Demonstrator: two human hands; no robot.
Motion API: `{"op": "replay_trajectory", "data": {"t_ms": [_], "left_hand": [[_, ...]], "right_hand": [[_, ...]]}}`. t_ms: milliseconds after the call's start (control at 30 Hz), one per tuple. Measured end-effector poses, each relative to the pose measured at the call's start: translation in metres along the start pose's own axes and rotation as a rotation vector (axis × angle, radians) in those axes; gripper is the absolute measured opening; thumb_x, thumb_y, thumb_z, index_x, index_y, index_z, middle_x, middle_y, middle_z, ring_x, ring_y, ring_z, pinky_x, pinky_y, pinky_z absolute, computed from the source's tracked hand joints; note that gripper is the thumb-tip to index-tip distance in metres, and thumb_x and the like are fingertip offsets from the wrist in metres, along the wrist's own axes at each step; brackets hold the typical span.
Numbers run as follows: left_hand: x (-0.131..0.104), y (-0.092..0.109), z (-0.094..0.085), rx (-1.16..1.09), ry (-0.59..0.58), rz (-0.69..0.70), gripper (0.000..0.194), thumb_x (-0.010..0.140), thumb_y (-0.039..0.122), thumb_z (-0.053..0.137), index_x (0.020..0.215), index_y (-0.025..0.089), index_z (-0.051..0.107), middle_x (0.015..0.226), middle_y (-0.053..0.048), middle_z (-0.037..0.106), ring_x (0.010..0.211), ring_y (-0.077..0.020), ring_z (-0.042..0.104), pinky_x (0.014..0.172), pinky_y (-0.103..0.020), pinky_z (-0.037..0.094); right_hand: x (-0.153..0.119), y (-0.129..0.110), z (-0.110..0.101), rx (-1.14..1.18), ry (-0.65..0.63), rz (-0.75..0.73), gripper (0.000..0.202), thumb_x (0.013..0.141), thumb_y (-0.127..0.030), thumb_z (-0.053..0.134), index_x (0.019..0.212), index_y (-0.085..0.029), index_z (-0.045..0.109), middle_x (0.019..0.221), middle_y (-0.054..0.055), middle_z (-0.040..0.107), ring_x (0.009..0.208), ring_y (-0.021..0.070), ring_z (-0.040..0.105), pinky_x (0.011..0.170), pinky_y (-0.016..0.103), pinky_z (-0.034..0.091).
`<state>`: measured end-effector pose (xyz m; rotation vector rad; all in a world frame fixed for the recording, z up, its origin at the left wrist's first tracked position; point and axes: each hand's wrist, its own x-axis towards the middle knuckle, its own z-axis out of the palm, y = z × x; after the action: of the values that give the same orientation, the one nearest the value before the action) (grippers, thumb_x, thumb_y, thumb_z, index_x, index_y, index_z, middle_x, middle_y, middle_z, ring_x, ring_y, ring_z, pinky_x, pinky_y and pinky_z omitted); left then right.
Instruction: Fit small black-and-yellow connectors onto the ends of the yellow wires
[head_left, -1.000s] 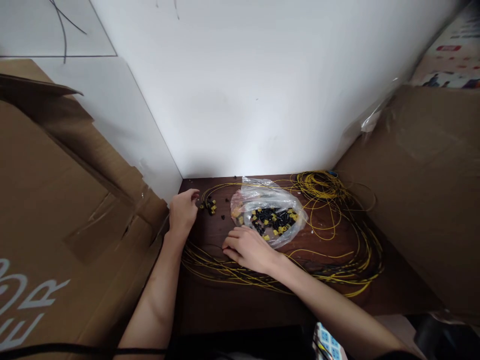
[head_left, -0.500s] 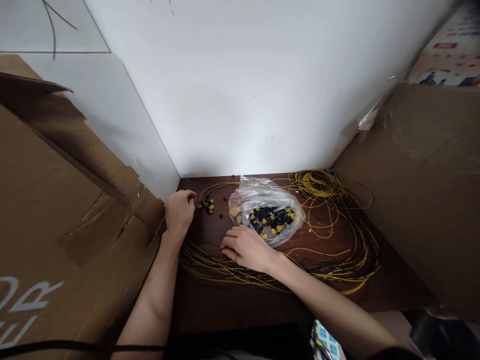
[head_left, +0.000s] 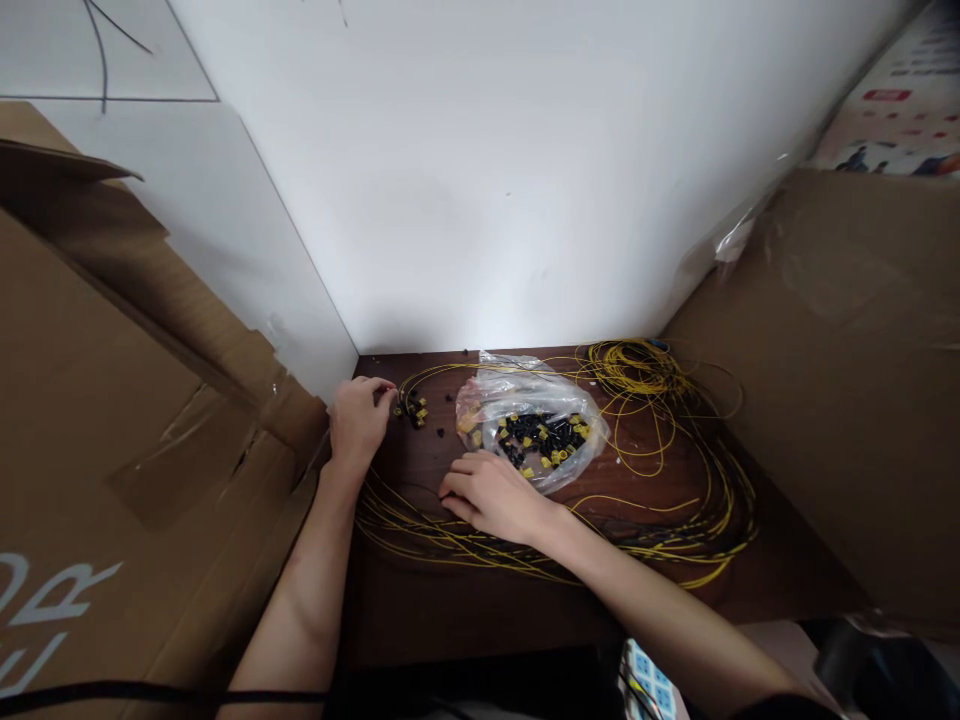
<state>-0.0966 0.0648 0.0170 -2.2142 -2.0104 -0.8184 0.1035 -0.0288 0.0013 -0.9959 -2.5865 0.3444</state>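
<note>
My left hand (head_left: 361, 420) is at the left end of the dark table, thumb and forefinger pinched; whatever is between them is too small to make out. Just right of its fingertips lies a small pile of black and yellow connector pieces (head_left: 412, 410). My right hand (head_left: 491, 497) hovers low in front of a clear plastic bag (head_left: 525, 380), its fingertips closed on a thin dark wire (head_left: 421, 488) that runs off leftward. Inside the open bag are many black and yellow pieces (head_left: 551, 435). Beneath my right wrist lies a bundle of yellow and black wires (head_left: 420, 545).
A tangled coil of yellow wire (head_left: 637, 370) sits at the back right, some strands stretching left behind the bag. Cardboard boxes flank the table at left (head_left: 150, 450) and right (head_left: 840, 380). A white wall (head_left: 465, 180) rises behind. Below the front edge is a power strip (head_left: 649, 680).
My left thumb and forefinger have shifted slightly, reaching a little further right toward the small pile. The right hand stays almost where it was.
</note>
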Motion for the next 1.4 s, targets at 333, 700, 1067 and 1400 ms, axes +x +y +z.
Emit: {"op": "replay_trajectory", "data": {"t_ms": [333,700,1067,1400], "left_hand": [[0.002,0.003,-0.001,-0.126,0.025,-0.012,0.034,0.086,0.031,0.038,0.090,0.014,0.067,0.083,-0.008,0.067,0.082,-0.0213,0.059,0.075,-0.031,0.043],[0.004,0.003,0.006,-0.637,-0.080,-0.155,0.053,0.084,0.053,0.033,0.084,0.010,0.065,0.068,-0.008,0.067,0.056,-0.0143,0.058,0.055,-0.024,0.044],[0.000,0.020,-0.003,-0.335,0.056,0.040,0.039,0.086,0.039,0.039,0.092,0.015,0.069,0.089,-0.006,0.063,0.083,-0.0160,0.057,0.074,-0.025,0.044],[-0.004,0.021,-0.002,-0.160,0.048,0.062,0.041,0.089,0.040,0.036,0.097,0.017,0.069,0.087,-0.006,0.061,0.072,-0.0155,0.056,0.065,-0.025,0.041]], "right_hand": [[-0.001,0.000,-0.001,0.011,-0.008,0.002,0.012,0.086,-0.025,0.052,0.088,-0.018,0.060,0.083,0.003,0.061,0.079,0.0145,0.054,0.070,0.027,0.033],[-0.001,0.002,-0.001,0.012,-0.006,-0.008,0.012,0.086,-0.025,0.051,0.088,-0.017,0.060,0.083,0.003,0.061,0.079,0.0146,0.054,0.071,0.027,0.034],[-0.001,0.002,-0.002,-0.024,0.007,0.008,0.017,0.088,-0.028,0.047,0.086,-0.017,0.060,0.080,0.003,0.060,0.079,0.0147,0.053,0.072,0.027,0.034],[-0.001,0.003,-0.004,-0.017,-0.013,0.013,0.018,0.089,-0.027,0.047,0.086,-0.017,0.061,0.081,0.003,0.060,0.079,0.0142,0.053,0.073,0.026,0.034]]}}
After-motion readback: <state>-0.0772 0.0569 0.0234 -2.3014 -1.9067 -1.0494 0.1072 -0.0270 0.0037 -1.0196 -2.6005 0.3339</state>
